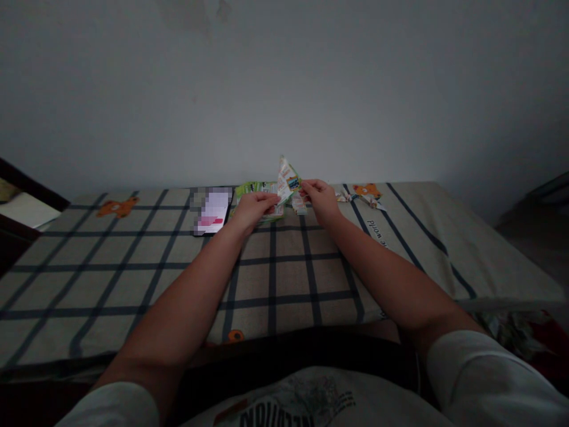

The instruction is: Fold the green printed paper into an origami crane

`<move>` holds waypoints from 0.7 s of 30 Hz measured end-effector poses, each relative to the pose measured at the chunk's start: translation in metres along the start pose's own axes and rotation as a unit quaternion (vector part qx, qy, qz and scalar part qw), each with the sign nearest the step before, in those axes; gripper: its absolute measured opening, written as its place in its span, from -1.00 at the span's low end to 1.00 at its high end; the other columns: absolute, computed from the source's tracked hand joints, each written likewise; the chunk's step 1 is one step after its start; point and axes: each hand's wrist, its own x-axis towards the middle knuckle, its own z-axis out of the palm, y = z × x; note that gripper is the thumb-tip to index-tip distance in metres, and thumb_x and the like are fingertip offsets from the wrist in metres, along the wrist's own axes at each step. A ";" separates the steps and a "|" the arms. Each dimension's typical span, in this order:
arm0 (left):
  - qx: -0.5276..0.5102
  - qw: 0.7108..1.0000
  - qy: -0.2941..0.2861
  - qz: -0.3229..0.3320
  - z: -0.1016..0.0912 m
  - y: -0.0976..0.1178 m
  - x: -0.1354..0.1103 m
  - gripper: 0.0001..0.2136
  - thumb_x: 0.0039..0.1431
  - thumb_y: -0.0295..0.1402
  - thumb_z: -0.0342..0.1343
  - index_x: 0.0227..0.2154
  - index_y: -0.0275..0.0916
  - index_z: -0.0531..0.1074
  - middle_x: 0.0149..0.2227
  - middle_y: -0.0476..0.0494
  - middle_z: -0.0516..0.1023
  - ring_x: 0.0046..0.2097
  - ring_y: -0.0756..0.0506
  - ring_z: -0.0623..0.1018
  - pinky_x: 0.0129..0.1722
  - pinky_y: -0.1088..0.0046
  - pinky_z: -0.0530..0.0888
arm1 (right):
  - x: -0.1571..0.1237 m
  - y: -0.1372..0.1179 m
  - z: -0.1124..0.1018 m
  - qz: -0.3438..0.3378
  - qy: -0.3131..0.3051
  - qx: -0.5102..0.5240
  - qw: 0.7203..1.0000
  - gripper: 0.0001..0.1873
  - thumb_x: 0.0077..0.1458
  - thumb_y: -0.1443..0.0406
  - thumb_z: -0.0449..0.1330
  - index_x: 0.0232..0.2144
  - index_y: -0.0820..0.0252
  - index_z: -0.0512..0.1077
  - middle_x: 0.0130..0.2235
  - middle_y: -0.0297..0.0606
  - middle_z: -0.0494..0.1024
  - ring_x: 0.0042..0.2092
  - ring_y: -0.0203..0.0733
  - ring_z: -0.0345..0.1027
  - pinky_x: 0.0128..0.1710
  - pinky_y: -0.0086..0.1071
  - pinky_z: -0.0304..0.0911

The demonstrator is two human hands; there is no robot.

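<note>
Between my hands, a piece of colourful printed paper (287,179) is held up, its top forming a pointed, folded-looking corner. The fingers of my left hand (256,207) pinch its lower left edge. At its right side my right hand (320,196) grips the edge between thumb and fingers. Beneath and behind my left hand lie green-edged printed sheets (255,188) on the cloth. A smaller printed paper piece (299,205) hangs or lies just below the held one; which of the two I cannot tell.
A phone (215,210) with a lit, partly blurred screen lies left of my left hand. Crumpled or twisted paper strips (367,200) rest to the right. A checked cloth (284,279) with bear prints covers the table, which meets a plain wall (284,89) behind.
</note>
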 end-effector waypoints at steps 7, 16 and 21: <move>0.047 0.999 -0.011 0.007 -0.001 0.001 -0.002 -0.72 -0.16 -0.18 0.37 -0.43 -0.30 0.62 -0.43 -0.13 0.61 -0.49 0.04 0.41 -0.44 0.50 0.33 | 0.004 0.002 -0.002 -0.005 0.027 0.023 0.999 -0.80 -0.03 0.16 0.31 -0.43 0.18 0.48 -0.46 -0.38 0.52 -0.42 -0.37 0.34 -0.44 -0.47 0.19; 0.027 1.000 -0.009 -0.006 0.001 0.003 -0.003 -0.69 -0.24 -0.26 0.41 -0.37 -0.28 0.63 -0.39 -0.11 0.61 -0.46 0.04 0.44 -0.41 0.51 0.37 | 0.003 0.001 -0.001 0.009 0.050 0.031 0.998 -0.81 -0.03 0.17 0.31 -0.44 0.18 0.47 -0.46 -0.37 0.52 -0.41 -0.36 0.35 -0.45 -0.47 0.20; 0.025 0.999 -0.021 -0.002 0.002 0.005 -0.005 -0.66 -0.25 -0.26 0.42 -0.34 -0.28 0.62 -0.39 -0.10 0.61 -0.44 0.05 0.46 -0.39 0.52 0.39 | 0.004 0.002 -0.002 0.001 0.045 0.027 0.999 -0.74 -0.04 0.12 0.32 -0.42 0.18 0.46 -0.44 -0.36 0.52 -0.40 -0.36 0.34 -0.44 -0.47 0.20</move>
